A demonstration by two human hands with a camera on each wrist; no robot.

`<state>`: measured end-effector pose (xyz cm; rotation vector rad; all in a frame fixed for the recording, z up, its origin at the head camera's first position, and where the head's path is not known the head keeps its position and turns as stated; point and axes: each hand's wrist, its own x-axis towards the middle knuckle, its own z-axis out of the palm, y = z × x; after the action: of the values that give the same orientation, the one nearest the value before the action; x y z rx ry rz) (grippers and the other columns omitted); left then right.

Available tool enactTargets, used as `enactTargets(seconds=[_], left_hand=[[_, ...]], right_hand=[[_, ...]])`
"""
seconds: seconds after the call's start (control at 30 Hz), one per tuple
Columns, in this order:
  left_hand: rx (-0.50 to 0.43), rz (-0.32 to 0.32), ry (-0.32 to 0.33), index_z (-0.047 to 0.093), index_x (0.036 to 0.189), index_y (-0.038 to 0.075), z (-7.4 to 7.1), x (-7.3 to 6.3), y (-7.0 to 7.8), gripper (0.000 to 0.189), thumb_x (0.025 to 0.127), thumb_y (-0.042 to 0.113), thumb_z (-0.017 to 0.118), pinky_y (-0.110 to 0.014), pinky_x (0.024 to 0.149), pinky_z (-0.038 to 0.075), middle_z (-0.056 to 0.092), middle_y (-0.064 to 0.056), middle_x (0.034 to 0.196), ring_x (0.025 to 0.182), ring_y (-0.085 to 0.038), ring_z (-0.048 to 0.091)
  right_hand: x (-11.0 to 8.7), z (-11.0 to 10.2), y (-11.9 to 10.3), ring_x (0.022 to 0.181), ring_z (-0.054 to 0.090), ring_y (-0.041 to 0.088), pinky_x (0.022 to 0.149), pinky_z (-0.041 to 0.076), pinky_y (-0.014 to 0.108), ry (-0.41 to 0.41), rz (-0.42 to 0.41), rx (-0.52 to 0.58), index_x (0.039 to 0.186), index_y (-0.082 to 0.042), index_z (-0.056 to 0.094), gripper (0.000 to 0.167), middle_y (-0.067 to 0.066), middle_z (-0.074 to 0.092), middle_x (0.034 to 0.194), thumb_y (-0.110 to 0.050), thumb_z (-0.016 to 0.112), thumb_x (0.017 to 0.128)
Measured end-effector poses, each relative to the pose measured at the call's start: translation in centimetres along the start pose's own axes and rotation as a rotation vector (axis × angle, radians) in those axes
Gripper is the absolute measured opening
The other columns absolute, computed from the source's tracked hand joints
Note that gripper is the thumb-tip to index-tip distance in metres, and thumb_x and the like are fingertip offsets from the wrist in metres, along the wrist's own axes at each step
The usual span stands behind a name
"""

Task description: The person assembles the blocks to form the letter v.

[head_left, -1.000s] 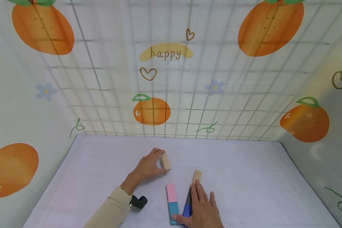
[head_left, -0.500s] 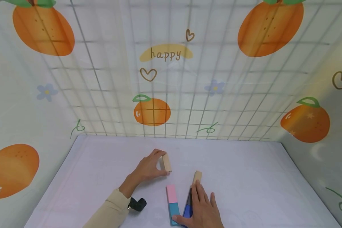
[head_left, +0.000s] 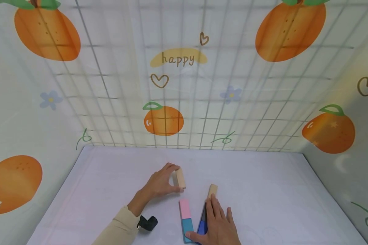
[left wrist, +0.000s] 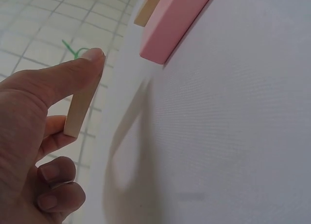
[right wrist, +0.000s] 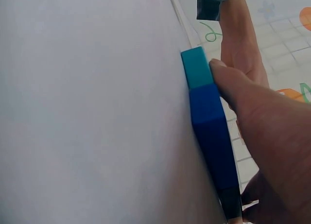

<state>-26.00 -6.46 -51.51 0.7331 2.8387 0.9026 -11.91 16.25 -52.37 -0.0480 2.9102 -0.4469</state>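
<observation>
My left hand pinches a plain wooden block between thumb and fingertips; the left wrist view shows it above the table, with a shadow below. On the table my right hand lies with fingers extended along one row of blocks. That row has a blue block, a black block and a second wooden block, where the fingertips rest. Its thumb touches a teal block, which meets a pink block end to end. Both rows spread apart like a V, their near ends partly hidden by the right hand.
The white table reaches back to a curtain printed with oranges and hearts, over a wire grid. Similar printed cloth stands at both sides. A black device is strapped at the left wrist, beside the beige sleeve.
My left hand has moved slightly toward me and to the right with the wooden block. The right hand and the blocks on the table stay in place.
</observation>
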Motion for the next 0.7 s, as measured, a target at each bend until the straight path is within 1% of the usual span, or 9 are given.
enactTargets(seconds=[0.23, 0.43, 0.7], left_hand=[[0.001, 0.027, -0.010, 0.052, 0.146, 0.017, 0.0, -0.4, 0.3, 0.082, 0.079, 0.053, 0.082, -0.051, 0.098, 0.048, 0.051, -0.002, 0.143, 0.124, -0.020, 0.054], [0.008, 0.049, -0.004, 0.052, 0.145, 0.017, 0.2, -0.8, 0.4, 0.081, 0.079, 0.053, 0.081, -0.050, 0.096, 0.049, 0.051, -0.002, 0.143, 0.123, -0.019, 0.054], [0.007, 0.058, 0.000, 0.051, 0.146, 0.018, 0.4, -1.2, 0.4, 0.079, 0.081, 0.052, 0.080, -0.050, 0.097, 0.049, 0.050, -0.002, 0.144, 0.124, -0.019, 0.054]], right_hand=[[0.0, 0.1, 0.0, 0.142, 0.035, 0.045, 0.111, 0.016, 0.072, 0.008, 0.001, 0.001, 0.156, 0.005, 0.028, 0.148, 0.027, 0.022, 0.162, -0.099, 0.056, 0.055], [0.0, 0.1, -0.1, 0.144, 0.033, 0.044, 0.111, 0.015, 0.072, 0.012, -0.003, 0.005, 0.156, 0.005, 0.027, 0.148, 0.026, 0.021, 0.162, -0.099, 0.057, 0.056], [0.0, 0.1, -0.1, 0.144, 0.032, 0.044, 0.112, 0.014, 0.072, 0.001, 0.009, -0.006, 0.156, 0.005, 0.027, 0.147, 0.026, 0.021, 0.162, -0.098, 0.057, 0.055]])
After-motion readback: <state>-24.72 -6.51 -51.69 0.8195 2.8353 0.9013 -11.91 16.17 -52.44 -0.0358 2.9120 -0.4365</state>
